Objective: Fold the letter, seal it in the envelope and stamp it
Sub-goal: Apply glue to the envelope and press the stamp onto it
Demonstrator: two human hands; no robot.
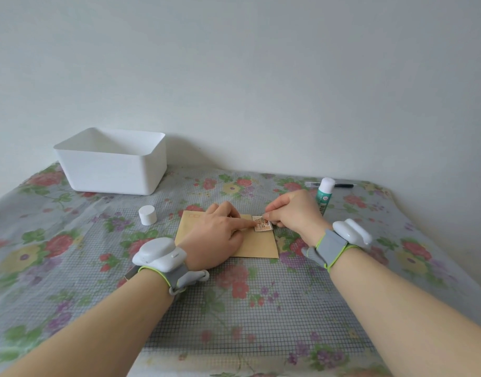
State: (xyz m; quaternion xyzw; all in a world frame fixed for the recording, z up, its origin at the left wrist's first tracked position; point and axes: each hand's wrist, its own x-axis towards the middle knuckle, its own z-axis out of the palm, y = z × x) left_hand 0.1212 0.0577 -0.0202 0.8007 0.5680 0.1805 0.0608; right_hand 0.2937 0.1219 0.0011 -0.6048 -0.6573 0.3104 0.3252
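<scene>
Floral tablecloth (pixel 234 308), flat tan envelope (pixel 258 246), reddish stamp (pixel 264 226) (perforated edge) at corner

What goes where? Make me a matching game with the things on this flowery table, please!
Things:
1 white plastic box
2 small white round cap
3 green-and-white glue stick
4 small reddish paper stamp

Places:
A on the brown paper envelope
B far back left
C just beyond the right hand
D alone, left of the envelope

Pairs: 1-B, 2-D, 3-C, 4-A
</scene>
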